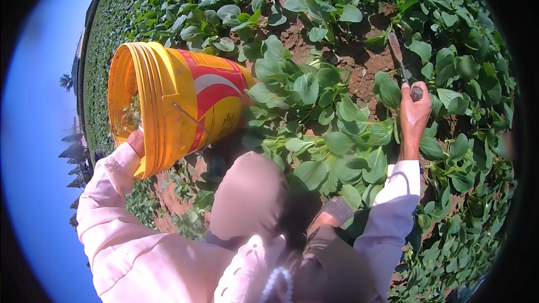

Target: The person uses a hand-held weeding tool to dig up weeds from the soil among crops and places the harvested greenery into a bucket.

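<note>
A yellow and red plastic bucket (216, 87) lies tipped at my left, its mouth turned to the left. My left hand (136, 138) reaches into that mouth at the lower rim; its fingers are hidden inside. Some green plant bits (133, 111) show within the bucket. On the right, my right hand (414, 116) is closed round the handle of a small hand trowel (396, 50). The trowel's narrow, brownish blade points away from me, over soil between leafy green plants (341, 143).
Rows of leafy greens (449, 78) spread ahead and to the right, with reddish-brown soil (362, 73) between them. My bent knee (250, 193) is just below the bucket. The bucket's wire handle (193, 120) hangs along its side. Trees (73, 151) stand at the far left.
</note>
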A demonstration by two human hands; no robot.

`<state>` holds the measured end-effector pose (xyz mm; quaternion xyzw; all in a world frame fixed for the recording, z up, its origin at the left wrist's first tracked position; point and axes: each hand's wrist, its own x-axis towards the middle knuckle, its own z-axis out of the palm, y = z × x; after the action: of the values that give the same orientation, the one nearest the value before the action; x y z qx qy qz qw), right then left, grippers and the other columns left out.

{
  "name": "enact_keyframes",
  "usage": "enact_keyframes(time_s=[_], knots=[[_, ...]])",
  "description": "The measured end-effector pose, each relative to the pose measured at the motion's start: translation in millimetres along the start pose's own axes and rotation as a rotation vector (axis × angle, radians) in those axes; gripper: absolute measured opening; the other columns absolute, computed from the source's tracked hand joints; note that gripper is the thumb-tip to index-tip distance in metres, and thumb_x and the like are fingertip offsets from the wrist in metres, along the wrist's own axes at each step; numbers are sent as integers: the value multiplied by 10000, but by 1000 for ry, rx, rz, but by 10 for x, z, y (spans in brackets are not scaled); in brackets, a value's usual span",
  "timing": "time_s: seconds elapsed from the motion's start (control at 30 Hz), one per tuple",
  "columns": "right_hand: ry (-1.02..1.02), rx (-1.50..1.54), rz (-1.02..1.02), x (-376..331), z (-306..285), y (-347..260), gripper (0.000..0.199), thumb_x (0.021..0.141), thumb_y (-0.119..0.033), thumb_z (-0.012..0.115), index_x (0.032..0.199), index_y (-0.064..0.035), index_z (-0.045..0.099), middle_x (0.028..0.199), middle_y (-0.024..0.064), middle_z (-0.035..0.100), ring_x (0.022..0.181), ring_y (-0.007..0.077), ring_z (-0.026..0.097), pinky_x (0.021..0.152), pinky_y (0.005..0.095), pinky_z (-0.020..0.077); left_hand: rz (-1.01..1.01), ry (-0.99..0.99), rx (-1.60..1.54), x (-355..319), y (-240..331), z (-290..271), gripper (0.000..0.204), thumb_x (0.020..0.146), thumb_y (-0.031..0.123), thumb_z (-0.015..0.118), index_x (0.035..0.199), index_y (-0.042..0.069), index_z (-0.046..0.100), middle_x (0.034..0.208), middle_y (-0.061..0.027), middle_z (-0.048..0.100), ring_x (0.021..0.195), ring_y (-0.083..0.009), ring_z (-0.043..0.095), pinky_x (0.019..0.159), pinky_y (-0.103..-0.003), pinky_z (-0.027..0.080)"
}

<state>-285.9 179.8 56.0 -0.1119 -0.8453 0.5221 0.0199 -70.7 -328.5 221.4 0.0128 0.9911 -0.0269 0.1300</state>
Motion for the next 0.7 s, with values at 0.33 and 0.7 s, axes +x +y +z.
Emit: enact_keyframes(time_s=[0.33,0.7], knots=[[-115,170,139,-282,-83,-477,293,893,-87,603,726,-57,365,632,-61,270,578,39,259,497,225,234,305,-211,-2,537,287,-69,356,862,183,545,1175,14,548,1180,-132,586,1077,-298,549,905,-416,450],[-117,58,240,-934,-1568,-1490,304,879,-57,608,723,-82,348,666,-66,270,589,40,240,506,222,210,504,-287,-175,476,530,-660,379,812,156,586,1161,14,547,1195,-150,569,1134,-340,510,946,-442,418]])
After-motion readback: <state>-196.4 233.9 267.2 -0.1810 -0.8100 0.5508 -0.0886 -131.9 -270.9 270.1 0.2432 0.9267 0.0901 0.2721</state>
